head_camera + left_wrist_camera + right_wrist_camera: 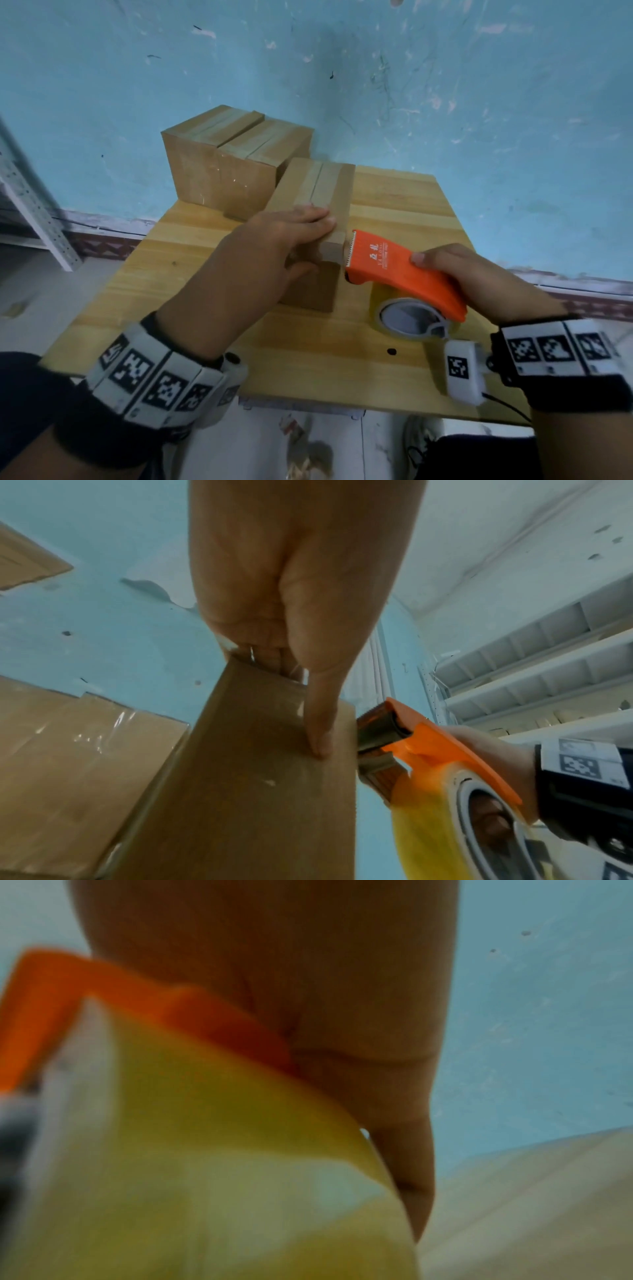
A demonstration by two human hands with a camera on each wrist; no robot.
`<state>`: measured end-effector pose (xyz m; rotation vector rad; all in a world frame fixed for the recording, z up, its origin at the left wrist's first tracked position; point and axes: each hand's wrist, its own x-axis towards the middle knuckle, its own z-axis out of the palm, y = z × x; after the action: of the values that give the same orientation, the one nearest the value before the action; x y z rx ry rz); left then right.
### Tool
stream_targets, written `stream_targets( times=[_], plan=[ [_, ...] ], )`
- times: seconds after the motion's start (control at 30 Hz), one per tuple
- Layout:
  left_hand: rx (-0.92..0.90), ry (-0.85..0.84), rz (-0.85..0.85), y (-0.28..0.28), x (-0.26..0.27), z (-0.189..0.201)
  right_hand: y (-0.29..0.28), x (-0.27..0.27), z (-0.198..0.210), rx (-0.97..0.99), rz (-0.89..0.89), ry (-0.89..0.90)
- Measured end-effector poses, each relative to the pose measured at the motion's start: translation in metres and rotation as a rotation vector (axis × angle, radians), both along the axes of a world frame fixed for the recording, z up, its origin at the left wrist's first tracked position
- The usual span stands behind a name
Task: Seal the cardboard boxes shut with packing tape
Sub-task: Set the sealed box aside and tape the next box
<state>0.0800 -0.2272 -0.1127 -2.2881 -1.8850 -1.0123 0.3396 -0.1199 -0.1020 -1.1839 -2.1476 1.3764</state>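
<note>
in the middle of the head view a narrow box [313, 205] stands on the table [308, 349], a strip of tape along its top seam. the left hand [260, 253] lies on the box's near end, fingers straight and flat on the top, thumb down the near face; the left wrist view shows the thumb [320, 723] pressed against the cardboard. the right hand [479, 284] grasps the orange dispenser [400, 270] at lower right of centre, fingers curled over its back, one fingertip on the upper face. the dispenser's toothed front edge sits just beside the box's near right corner, and the left wrist view shows it about touching that edge. its yellowish roll [407, 315] rests low against the table. a bigger box [222, 164] with taped flaps stands behind, upper left of centre, touching the narrow one. the right wrist view is blurred: only orange plastic, yellow roll and a finger. a grey shelf [30, 212] shows at far left.
</note>
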Motion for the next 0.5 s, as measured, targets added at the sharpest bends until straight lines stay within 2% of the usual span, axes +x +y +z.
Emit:
stream_targets(
  times=[0.27,0.4,0.5],
  plan=[
    [0.030,0.013,-0.042,0.003,0.001,0.000,-0.003,0.023,-0.007,0.024,-0.040,0.088],
    [0.025,0.014,-0.054,0.004,0.002,-0.001,-0.004,0.028,-0.005,0.071,-0.044,0.065],
    [0.031,0.016,-0.053,0.004,0.002,0.000,-0.001,0.046,-0.001,0.140,-0.133,0.038]
  ],
)
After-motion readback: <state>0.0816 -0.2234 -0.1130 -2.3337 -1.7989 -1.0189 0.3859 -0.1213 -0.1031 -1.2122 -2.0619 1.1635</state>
